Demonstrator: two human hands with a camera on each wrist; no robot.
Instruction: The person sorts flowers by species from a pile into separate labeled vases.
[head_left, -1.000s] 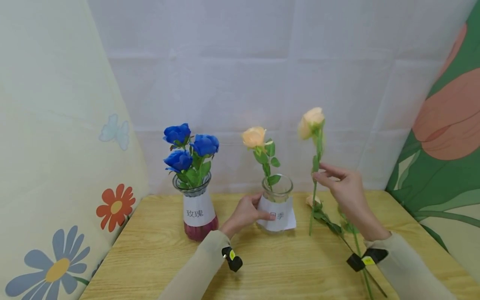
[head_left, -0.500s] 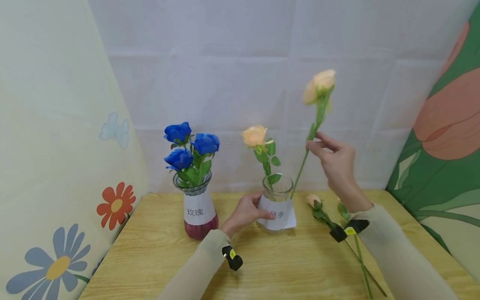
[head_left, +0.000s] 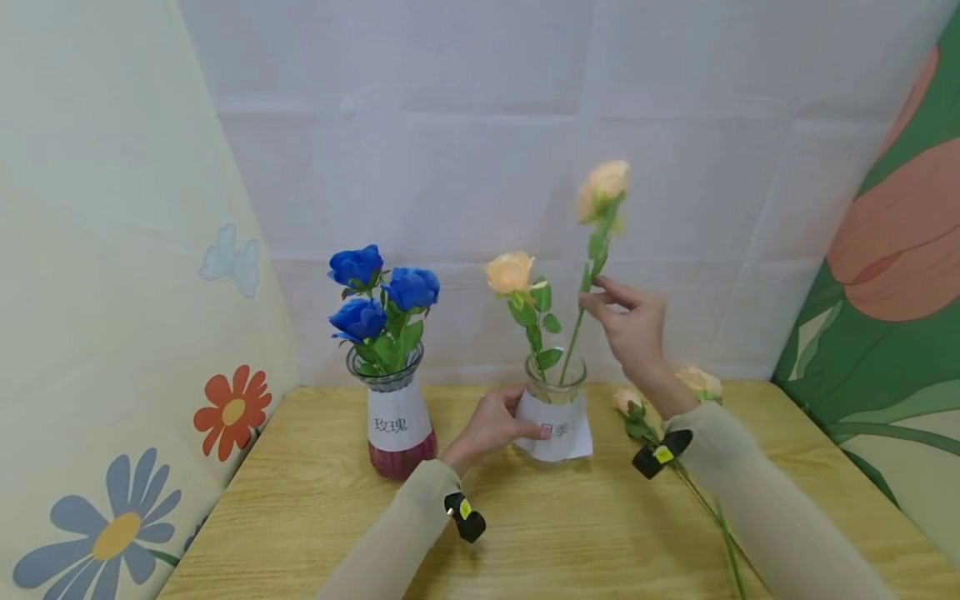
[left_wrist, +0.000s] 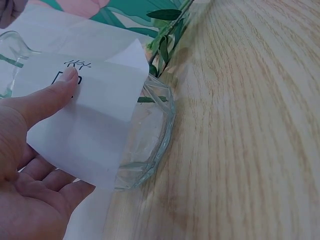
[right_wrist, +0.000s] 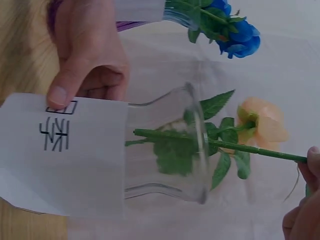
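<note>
My left hand [head_left: 495,429] grips the clear glass vase [head_left: 561,375] by its side, thumb over the white paper label [left_wrist: 95,120] wrapped round it. One peach rose [head_left: 510,273] stands in this vase, leaning left. My right hand [head_left: 630,321] pinches the green stem of a second peach rose [head_left: 603,192], held upright above the vase. In the right wrist view the cut end of that stem [right_wrist: 170,135] shows inside the vase's neck, past the rim. The right hand's fingertips [right_wrist: 314,155] are at the edge of that view.
Left of the hands stands a pink-based vase [head_left: 401,454] with blue roses [head_left: 411,289] and a white label. Two more peach roses, a small bud [head_left: 628,402] and a fuller bloom [head_left: 699,381], lie on the wooden table [head_left: 525,533] under the right forearm. A white cloth hangs behind.
My right hand has lifted the peach rose, carried it left over the vase and lowered its stem end into the mouth. The left hand keeps its grip on the vase.
</note>
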